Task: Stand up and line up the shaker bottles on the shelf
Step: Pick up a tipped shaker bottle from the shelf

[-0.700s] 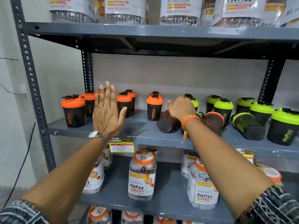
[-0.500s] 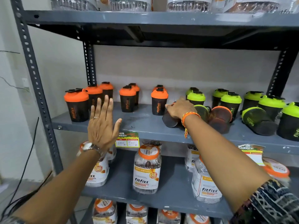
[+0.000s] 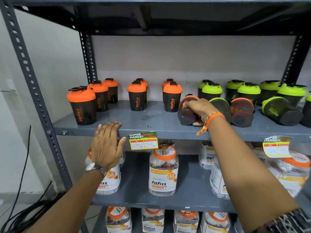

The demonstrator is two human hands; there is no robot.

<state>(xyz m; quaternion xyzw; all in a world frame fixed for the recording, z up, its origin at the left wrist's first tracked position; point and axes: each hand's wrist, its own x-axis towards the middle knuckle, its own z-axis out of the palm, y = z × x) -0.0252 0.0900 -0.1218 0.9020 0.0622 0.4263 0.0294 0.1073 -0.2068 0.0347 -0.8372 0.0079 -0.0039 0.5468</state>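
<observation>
On the grey shelf [image 3: 151, 121], several orange-lidded shaker bottles [image 3: 137, 96] stand upright at the left and several green-lidded ones [image 3: 245, 93] at the right. My right hand [image 3: 200, 109] is shut on a fallen orange-lidded bottle [image 3: 186, 111] that lies on its side, base toward me. Behind my wrist lie a fallen green-lidded bottle [image 3: 218, 102], another fallen orange-lidded bottle [image 3: 242, 111] and, further right, a second green one [image 3: 281, 111]. My left hand [image 3: 107, 145] rests flat on the shelf's front edge, fingers over the lip, holding nothing.
A price tag [image 3: 143, 140] hangs from the shelf edge beside my left hand. Clear Fitfizz jars [image 3: 163, 170] fill the shelves below. A perforated steel upright [image 3: 35, 98] frames the left side, with black cables [image 3: 21, 207] trailing on the floor.
My left hand has dropped from in front of the orange bottles down onto the shelf's front edge. My right hand has stayed on the fallen orange-lidded bottle. The view has tilted downward.
</observation>
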